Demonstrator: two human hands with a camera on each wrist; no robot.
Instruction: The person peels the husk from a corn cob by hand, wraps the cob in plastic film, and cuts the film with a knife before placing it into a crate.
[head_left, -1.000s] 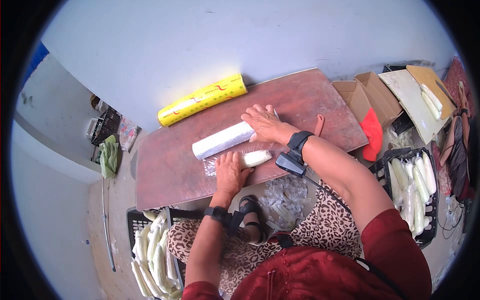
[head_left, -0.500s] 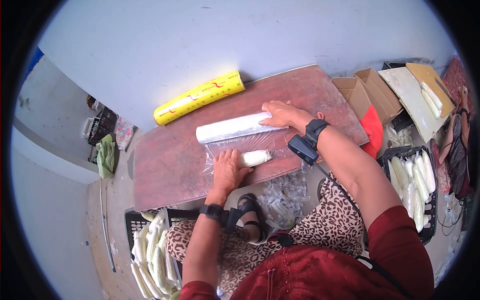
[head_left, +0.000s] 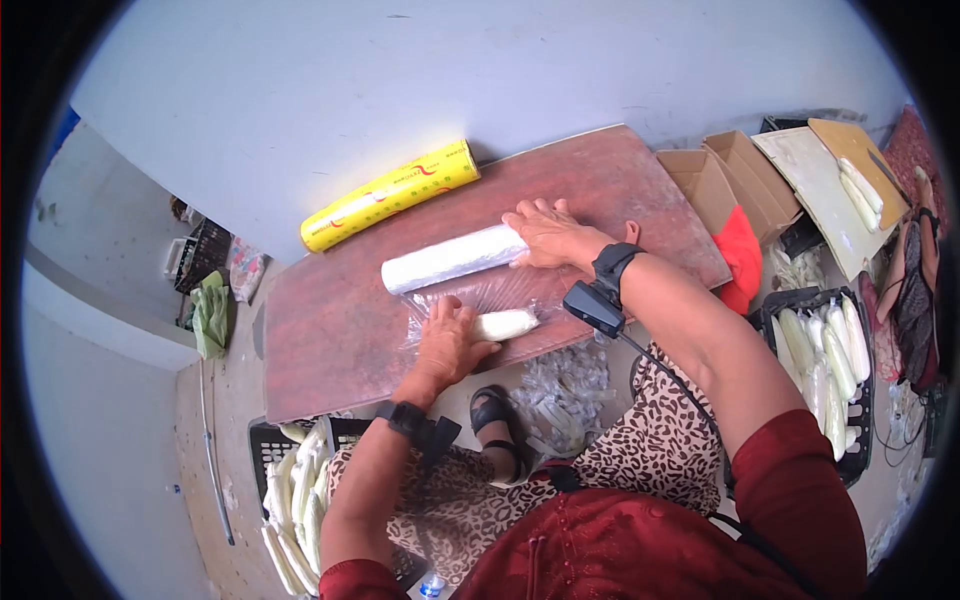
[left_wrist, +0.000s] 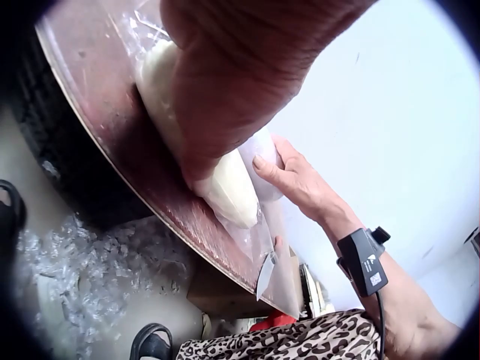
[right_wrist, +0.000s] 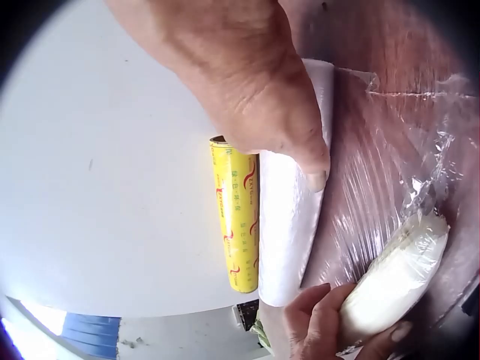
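Note:
My left hand [head_left: 450, 345] grips a pale, elongated vegetable [head_left: 506, 324] near the front edge of the reddish table, its thumb on the near side and fingers over the top. Clear film lies under and around the vegetable, and a wrinkled sheet [right_wrist: 360, 217] stretches from it to a white roll of cling film [head_left: 440, 262]. Across the right end of that roll rests my right hand [head_left: 555, 236], fingers spread over it and thumb [right_wrist: 318, 178] along its near side. The palm hides the roll's right end in the head view.
A yellow printed roll [head_left: 390, 195] lies along the table's back edge by the wall. Crates of pale vegetables [head_left: 295, 505] stand at the lower left and right [head_left: 825, 360]. Crumpled film [head_left: 565, 395] litters the floor. Cardboard boxes [head_left: 735, 180] and a red cloth [head_left: 738, 262] sit off the right end.
The film roll and right hand moved away from the vegetable, baring more film between, then came back slightly. The left hand has kept its grip on the vegetable.

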